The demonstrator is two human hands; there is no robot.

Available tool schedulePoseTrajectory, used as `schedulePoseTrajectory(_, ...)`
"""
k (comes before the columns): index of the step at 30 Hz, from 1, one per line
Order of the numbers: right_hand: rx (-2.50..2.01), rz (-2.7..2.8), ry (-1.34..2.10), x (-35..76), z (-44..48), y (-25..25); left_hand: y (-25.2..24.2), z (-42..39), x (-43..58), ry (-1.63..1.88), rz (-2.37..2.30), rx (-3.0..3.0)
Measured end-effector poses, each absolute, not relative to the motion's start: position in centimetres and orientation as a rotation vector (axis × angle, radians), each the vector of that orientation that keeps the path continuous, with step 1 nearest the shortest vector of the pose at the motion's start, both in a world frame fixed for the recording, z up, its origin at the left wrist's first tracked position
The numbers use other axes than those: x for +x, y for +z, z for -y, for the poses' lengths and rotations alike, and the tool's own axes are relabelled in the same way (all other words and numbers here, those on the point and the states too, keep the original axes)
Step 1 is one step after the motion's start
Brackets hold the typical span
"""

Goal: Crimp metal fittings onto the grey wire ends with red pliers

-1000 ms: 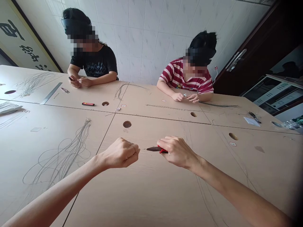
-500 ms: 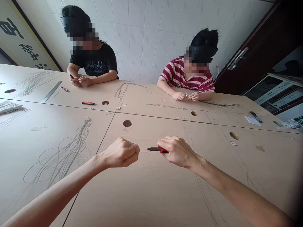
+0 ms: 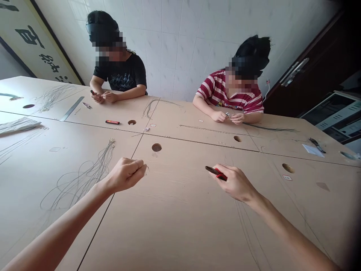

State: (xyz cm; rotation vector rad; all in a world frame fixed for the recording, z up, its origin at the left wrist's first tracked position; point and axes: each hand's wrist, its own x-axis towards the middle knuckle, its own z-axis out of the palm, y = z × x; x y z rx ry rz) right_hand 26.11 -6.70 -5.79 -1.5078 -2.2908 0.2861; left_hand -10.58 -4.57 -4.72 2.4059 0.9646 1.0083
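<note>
My left hand (image 3: 128, 174) is closed over the tabletop, with the short end of a thin cord (image 3: 148, 168) poking out past the fingers. Most of that cord is hidden inside the fist. Off to the right, my right hand (image 3: 238, 183) grips small pliers (image 3: 213, 172) with red handles and dark jaws that point left. A wide gap separates the jaws from my left hand. Beyond my left forearm lies a looped bundle of thin grey cords (image 3: 97, 165), small metal-looking ends gathered at its top. Several loose cords (image 3: 244, 226) run beneath my right arm.
Two people sit across the table (image 3: 169, 226), their hands on small work. Around them are a metal ruler (image 3: 72, 108), a red-and-black cutter-like tool (image 3: 112, 122), more cords (image 3: 270, 128) and a dark tool (image 3: 317, 144) on white paper. Round holes (image 3: 156, 147) pierce the tabletop.
My hands have moved apart, the left one leftward and the right one rightward with the pliers. The thin strand that ran between fist and jaws no longer spans them. The view has shifted slightly.
</note>
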Motion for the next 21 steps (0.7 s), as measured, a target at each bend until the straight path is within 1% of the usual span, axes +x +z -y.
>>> schedulePoseTrajectory(5, -1.515, 2.001, 0.654, 23.6, 7.1, -6.4, -5.1, 6.1, -9.7, 1.108, -1.038, 2.088)
schedulePoseTrajectory(8, -1.383, 1.881, 0.890, 20.7, 7.5, -5.8, -5.2, 7.1, -8.8, 1.222, -1.017, 1.843)
schedulePoseTrajectory(11, -1.196, 1.794, 1.028, 16.9, 8.3, -4.8, -5.1, 7.9, -7.5, 1.336, -0.927, 1.599)
schedulePoseTrajectory(16, -1.007, 1.664, 1.114, 12.1, 10.2, -3.4, -4.2, 9.1, -5.5, 1.412, -0.797, 1.272)
schedulePoseTrajectory(21, -0.965, 1.571, 0.984, 10.2, 11.7, -3.4, -3.7, 9.8, -4.4, 1.445, -0.714, 1.056)
